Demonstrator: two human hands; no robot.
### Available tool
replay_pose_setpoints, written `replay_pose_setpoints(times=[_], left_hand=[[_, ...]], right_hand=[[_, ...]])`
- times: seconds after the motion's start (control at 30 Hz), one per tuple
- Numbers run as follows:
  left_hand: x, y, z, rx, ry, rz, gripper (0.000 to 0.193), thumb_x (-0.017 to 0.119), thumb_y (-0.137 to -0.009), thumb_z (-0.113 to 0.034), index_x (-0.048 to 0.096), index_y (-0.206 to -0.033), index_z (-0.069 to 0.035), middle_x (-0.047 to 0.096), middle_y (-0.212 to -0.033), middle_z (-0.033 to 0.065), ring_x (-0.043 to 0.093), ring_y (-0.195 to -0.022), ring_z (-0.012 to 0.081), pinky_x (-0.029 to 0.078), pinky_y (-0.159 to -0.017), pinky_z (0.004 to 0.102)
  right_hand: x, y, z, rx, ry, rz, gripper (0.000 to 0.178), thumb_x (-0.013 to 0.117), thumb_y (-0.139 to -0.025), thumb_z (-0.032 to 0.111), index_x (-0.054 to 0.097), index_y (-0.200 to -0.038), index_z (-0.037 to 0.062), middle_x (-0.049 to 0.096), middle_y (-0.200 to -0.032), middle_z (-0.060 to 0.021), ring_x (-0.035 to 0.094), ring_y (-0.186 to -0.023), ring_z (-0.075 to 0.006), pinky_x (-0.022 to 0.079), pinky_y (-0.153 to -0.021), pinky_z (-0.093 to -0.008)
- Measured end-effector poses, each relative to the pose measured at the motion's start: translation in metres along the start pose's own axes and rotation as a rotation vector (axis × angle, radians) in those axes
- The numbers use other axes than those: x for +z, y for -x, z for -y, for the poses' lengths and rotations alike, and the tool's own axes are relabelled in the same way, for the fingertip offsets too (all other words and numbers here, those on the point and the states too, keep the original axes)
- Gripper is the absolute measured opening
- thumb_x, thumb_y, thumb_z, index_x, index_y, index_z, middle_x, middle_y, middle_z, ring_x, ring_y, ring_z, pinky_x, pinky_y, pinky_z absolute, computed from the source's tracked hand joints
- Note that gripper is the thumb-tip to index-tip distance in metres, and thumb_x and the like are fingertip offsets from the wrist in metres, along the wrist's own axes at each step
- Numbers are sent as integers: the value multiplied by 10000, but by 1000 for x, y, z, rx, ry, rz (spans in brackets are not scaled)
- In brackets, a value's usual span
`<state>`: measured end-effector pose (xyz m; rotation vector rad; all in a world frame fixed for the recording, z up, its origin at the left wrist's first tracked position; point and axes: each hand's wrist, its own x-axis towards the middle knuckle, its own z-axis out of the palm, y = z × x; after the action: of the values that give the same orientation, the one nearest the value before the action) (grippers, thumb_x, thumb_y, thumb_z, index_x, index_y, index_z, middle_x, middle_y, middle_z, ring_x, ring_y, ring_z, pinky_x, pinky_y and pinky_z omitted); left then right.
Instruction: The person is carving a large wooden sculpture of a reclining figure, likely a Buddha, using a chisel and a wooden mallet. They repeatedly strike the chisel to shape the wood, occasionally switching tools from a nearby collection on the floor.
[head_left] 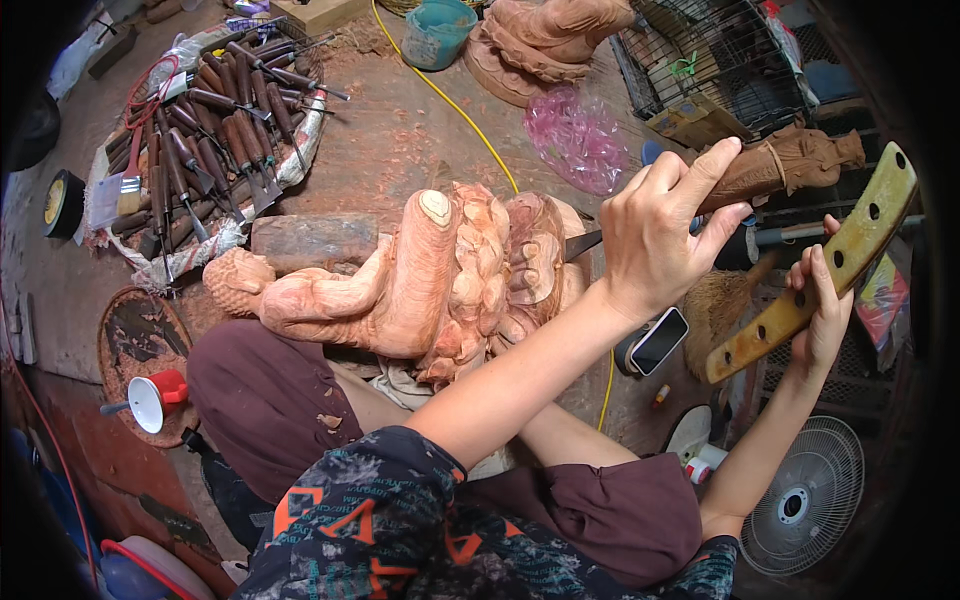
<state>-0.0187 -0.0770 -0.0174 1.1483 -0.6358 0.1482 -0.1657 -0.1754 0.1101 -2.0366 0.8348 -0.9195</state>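
Observation:
A large reddish wooden carving (400, 290) lies on its side before me, its knobbly head at the left. My left hand (665, 225) is raised over its right end, fingers closed. A dark metal chisel blade (583, 245) sticks out from behind that hand toward the carving; its handle is hidden by the hand. At the far right my right hand (822, 300) is wrapped round a curved yellow-brown bar with several dark holes (770, 325), held up slantwise, apart from the carving. A smaller brown carved figure (790, 165) with a cord round it shows beyond my left hand.
Many wood-handled carving tools (215, 130) fill a round tray at the upper left. A yellow cable (455, 105) crosses the floor. A pink plastic bag (575, 135), another carving (540, 40), a phone (660, 341), a fan (800, 500) and a white-and-red mug (150, 402) stand around.

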Motion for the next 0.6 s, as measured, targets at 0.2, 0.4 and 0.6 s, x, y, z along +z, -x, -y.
replay_pose_setpoints(times=[0.2, 0.4, 0.6], left_hand=[[0, -2, 9, 8, 51, -77, 481, 745, -757, -209, 607, -1211, -127, 597, -770, 90, 603, -650, 249, 477, -585, 348], [1, -2, 11, 12, 91, -94, 490, 754, -733, -177, 612, -1198, -118, 595, -769, 96, 596, -662, 252, 471, -580, 350], [-13, 10, -9, 198, 26, 23, 597, 777, -646, -159, 614, -1220, -132, 573, -753, 52, 562, -653, 215, 453, -543, 327]], right_hand=[[3, 8, 3, 19, 418, 103, 456, 648, -850, 77, 491, -1273, 12, 522, -832, -10, 496, -716, -76, 408, -663, -229], [12, 22, -9, -70, 564, 139, 341, 659, -816, -13, 530, -1131, 0, 518, -854, 8, 485, -766, -82, 414, -709, -223], [5, 30, -8, -42, 474, 112, 411, 672, -820, 28, 535, -1208, 12, 524, -848, 5, 494, -783, -81, 410, -730, -221]])
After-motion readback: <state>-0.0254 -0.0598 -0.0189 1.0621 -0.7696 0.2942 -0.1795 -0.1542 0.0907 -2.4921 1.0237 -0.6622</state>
